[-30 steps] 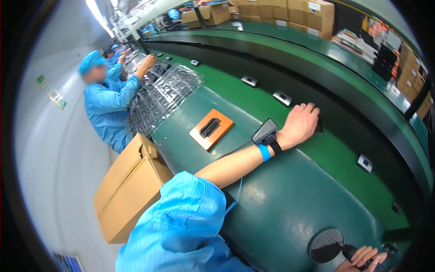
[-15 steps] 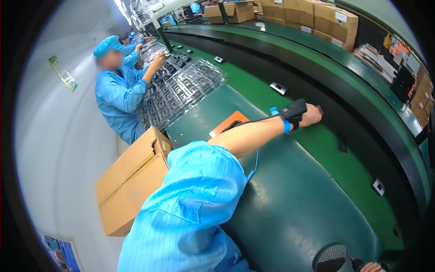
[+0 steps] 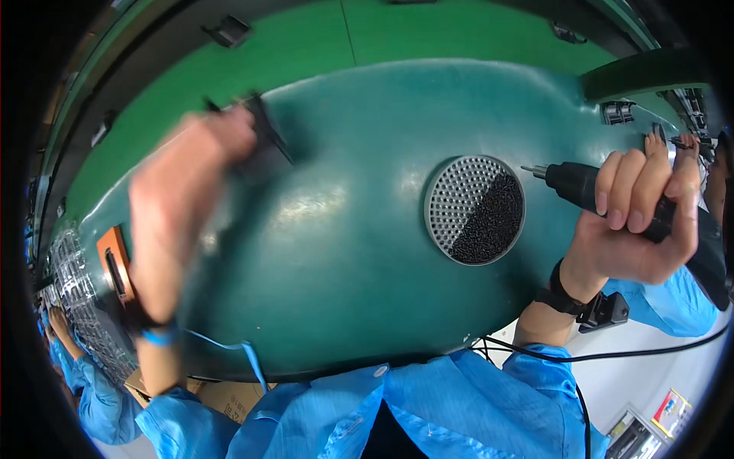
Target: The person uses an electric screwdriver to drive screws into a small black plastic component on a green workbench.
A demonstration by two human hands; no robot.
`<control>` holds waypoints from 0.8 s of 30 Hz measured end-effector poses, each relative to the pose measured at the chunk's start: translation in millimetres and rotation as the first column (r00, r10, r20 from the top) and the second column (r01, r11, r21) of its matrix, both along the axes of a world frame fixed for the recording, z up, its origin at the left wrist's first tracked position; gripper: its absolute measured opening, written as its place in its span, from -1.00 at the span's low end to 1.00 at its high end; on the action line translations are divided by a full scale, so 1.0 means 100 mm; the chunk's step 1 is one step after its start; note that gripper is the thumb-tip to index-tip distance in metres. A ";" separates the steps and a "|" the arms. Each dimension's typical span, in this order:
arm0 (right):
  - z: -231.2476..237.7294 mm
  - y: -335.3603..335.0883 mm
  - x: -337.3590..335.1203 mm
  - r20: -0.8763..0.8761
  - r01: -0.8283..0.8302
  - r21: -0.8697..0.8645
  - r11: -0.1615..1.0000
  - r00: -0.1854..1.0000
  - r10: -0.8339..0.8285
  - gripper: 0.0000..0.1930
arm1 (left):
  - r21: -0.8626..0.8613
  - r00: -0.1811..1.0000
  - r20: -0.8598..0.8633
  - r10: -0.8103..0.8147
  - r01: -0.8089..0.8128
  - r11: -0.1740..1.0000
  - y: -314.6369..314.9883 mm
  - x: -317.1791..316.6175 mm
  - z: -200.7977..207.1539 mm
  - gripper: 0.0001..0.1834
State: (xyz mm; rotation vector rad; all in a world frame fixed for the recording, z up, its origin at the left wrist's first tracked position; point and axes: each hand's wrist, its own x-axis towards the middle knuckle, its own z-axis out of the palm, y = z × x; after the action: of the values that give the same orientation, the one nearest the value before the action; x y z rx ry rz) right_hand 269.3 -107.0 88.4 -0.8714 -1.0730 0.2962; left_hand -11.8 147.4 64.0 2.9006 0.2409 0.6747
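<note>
My left hand (image 3: 187, 164), smeared by motion, is over the far left of the green work mat (image 3: 306, 306). Its fingers close on a dark, blurred part (image 3: 264, 134), whose exact kind I cannot make out. On the right, my right hand (image 3: 638, 203) wraps round a black electric screwdriver (image 3: 577, 183). The screwdriver's metal bit points left, toward a round screw tray (image 3: 459, 191) but apart from it. Small black screws (image 3: 493, 222) cover the tray's right half, while its perforated plate shows bare on the left.
An orange block (image 3: 115, 260) with a dark slot lies at the left beside my left wrist. Beyond the mat runs a green conveyor belt (image 3: 306, 46) carrying black parts (image 3: 227, 32). A cable (image 3: 642, 356) trails at lower right. Co-workers' hands (image 3: 669, 145) show at far right.
The view has swung from the left side down to the mat. My left hand, stretched over the belt before, is back above the mat's edge with a dark part.
</note>
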 end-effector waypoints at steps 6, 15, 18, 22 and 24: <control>-0.11 0.07 0.06 -0.086 -0.012 -0.155 0.988 0.996 -0.002 -0.80 | -0.114 0.958 -0.094 -0.269 0.259 0.959 -1.12 0.20 -0.45 -0.61; -0.18 0.07 0.17 -0.037 -0.003 -0.211 0.978 0.999 -0.005 -0.77 | -0.164 0.972 -0.085 -0.219 0.203 0.965 -1.27 0.30 -0.49 -0.48; -0.22 0.10 0.18 -0.027 0.000 -0.228 0.974 1.000 -0.006 -0.75 | -0.157 0.979 -0.077 -0.190 0.176 0.972 -1.23 0.30 -0.52 -0.48; -0.23 0.13 0.17 -0.018 -0.005 -0.236 0.972 1.000 0.001 -0.74 | -0.192 0.980 -0.048 -0.195 0.183 0.964 -1.23 0.27 -0.56 -0.48; -0.23 0.15 0.17 -0.016 -0.012 -0.239 0.971 1.000 0.008 -0.73 | -0.182 0.982 -0.034 -0.188 0.179 0.967 -1.22 0.26 -0.58 -0.47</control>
State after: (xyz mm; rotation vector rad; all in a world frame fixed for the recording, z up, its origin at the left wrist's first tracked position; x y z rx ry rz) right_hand 286.6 -92.2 65.7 -1.0779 -1.0416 0.4465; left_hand 14.2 25.3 5.8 2.7270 0.0341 0.5202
